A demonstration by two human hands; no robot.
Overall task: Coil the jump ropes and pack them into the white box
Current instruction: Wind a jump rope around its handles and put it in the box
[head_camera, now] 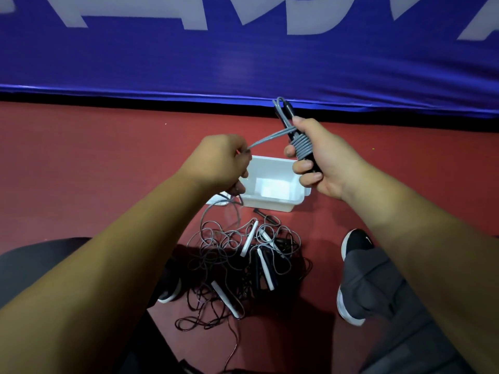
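Observation:
My right hand point(321, 160) grips a pair of black jump rope handles point(286, 117) held upright, with grey rope point(302, 145) wound around them in several turns. My left hand point(218, 160) pinches the loose grey rope, pulled taut toward the handles; the rest of that rope hangs down to the floor. The white box point(272, 202) sits on the red floor just below and between my hands, and it looks empty. Below the box lies a tangled pile of jump ropes point(243, 265), grey and dark cords with white and black handles.
A blue banner with white letters point(243, 58) hangs along the far side. My black shoes point(356, 244) rest on the red floor to the right and left of the pile. A dark seat edge point(40, 252) shows at lower left.

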